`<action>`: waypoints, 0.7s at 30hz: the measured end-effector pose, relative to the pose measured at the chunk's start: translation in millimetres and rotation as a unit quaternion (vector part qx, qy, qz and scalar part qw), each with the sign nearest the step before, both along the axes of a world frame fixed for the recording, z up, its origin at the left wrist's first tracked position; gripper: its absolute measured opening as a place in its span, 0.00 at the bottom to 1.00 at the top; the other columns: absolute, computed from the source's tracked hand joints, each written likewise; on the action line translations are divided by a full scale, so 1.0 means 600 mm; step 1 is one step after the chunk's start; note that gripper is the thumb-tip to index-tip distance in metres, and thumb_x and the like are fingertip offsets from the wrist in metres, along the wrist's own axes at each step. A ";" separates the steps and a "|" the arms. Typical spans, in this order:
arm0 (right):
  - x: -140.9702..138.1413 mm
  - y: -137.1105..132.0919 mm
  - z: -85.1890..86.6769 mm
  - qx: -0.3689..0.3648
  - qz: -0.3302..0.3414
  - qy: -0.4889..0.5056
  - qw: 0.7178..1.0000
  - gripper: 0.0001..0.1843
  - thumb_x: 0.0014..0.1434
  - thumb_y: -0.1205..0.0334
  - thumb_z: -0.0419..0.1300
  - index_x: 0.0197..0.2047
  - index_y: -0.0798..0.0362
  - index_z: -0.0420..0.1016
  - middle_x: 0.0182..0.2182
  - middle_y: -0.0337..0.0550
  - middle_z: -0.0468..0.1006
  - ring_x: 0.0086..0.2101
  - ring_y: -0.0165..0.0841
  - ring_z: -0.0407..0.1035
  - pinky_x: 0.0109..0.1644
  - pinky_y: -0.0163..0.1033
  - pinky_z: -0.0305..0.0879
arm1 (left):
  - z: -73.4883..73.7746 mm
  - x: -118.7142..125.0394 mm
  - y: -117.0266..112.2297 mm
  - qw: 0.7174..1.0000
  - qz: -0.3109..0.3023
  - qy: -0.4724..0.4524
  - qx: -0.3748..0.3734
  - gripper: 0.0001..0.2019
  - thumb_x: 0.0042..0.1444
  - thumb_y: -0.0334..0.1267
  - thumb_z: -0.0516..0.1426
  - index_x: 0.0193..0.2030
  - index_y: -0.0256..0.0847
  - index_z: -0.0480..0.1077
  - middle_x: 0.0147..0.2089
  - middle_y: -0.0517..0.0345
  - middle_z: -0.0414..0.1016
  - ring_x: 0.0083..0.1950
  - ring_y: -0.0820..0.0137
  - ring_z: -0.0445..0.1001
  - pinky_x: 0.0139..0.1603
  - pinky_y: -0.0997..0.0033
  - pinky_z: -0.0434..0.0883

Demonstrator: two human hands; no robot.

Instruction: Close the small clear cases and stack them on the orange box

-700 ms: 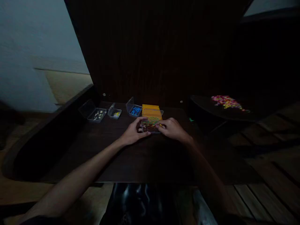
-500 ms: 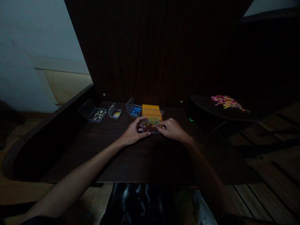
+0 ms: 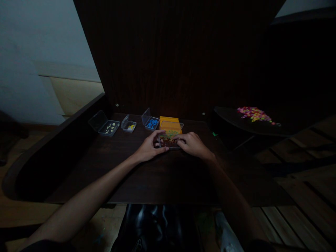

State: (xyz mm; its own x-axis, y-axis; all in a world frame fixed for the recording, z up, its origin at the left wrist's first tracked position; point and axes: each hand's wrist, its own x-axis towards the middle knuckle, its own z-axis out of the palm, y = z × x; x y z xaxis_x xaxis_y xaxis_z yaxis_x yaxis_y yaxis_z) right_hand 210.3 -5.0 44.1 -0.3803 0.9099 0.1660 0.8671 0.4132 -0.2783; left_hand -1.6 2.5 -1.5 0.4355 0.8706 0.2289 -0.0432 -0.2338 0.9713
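Observation:
A small clear plastic box (image 3: 168, 141) holding dark reddish and mixed-colour bits lies on the dark wooden table (image 3: 147, 175). My left hand (image 3: 149, 148) grips its left side with fingers curled over the near edge. My right hand (image 3: 193, 144) holds its right side, fingers on the top. Just behind it a yellow-orange box (image 3: 169, 124) sits under the clear hinged lid, which leans low over the box. The dim light hides what lies inside in detail.
Three open clear boxes stand along the table's back: one with pale bits (image 3: 108, 127), one with yellow bits (image 3: 129, 126), one with blue bits (image 3: 151, 123). A heap of colourful beads (image 3: 253, 114) lies on a dark surface at right. A dark panel (image 3: 173, 52) rises behind.
The clear lid has dropped lower over the box between my hands. Both hands stay at the box's sides, barely shifted.

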 end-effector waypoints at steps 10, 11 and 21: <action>-0.027 -0.023 -0.006 -0.130 0.222 0.117 0.959 0.10 0.55 0.62 0.61 0.39 0.56 0.81 0.17 0.30 0.66 0.20 0.24 0.58 0.28 0.31 0.55 | -0.012 -0.006 0.020 0.998 0.055 0.006 0.026 0.31 0.45 0.35 0.67 0.57 0.39 0.64 0.57 0.46 0.70 0.54 0.61 0.74 0.54 0.56 0.74; -0.033 -0.026 -0.009 -0.141 0.230 0.094 0.958 0.09 0.55 0.63 0.62 0.39 0.55 0.80 0.18 0.31 0.67 0.21 0.24 0.59 0.29 0.31 0.55 | -0.013 -0.007 0.021 0.998 0.062 0.009 0.027 0.31 0.46 0.36 0.67 0.57 0.39 0.64 0.57 0.46 0.70 0.53 0.61 0.74 0.54 0.57 0.74; -0.064 -0.025 -0.038 -0.111 0.206 -0.033 0.972 0.10 0.60 0.64 0.57 0.39 0.51 0.80 0.30 0.39 0.79 0.31 0.30 0.69 0.36 0.34 0.55 | -0.014 -0.009 0.024 0.997 0.070 0.006 0.031 0.31 0.46 0.35 0.67 0.57 0.40 0.64 0.58 0.46 0.70 0.50 0.63 0.75 0.52 0.56 0.74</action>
